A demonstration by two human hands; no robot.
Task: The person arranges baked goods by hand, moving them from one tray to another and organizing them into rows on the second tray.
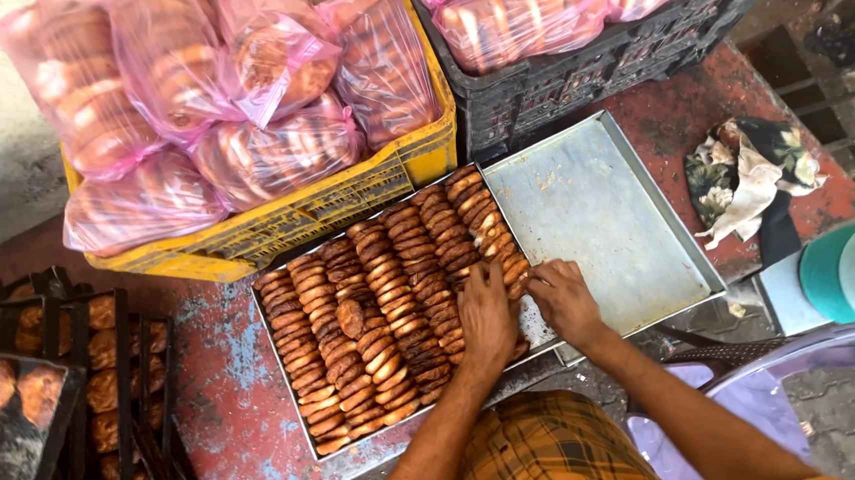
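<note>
— Hands first: what are they doing?

— Left hand (486, 316) is lying palm down on the rusks (382, 303), fingers together and pressing on the end of the rightmost row. Right hand (562, 299) is sitting just beside it, fingers curled onto the last few rusks at that row's near end; whether it is pinching one, I cannot tell.

— Where are the rusks sitting?

— Standing on edge in rows, filling the left part of a metal tray (597, 218) on a red table (228, 404). The tray's right part is showing bare metal with crumbs.

— And around it?

— Dark baking tins (67, 395) are stacking up at the left. A cloth (749, 177) is lying to the right. Behind the tray, a yellow crate (345, 201) and a black crate (577, 84) are holding pink bags (237, 93) of rusks.
</note>
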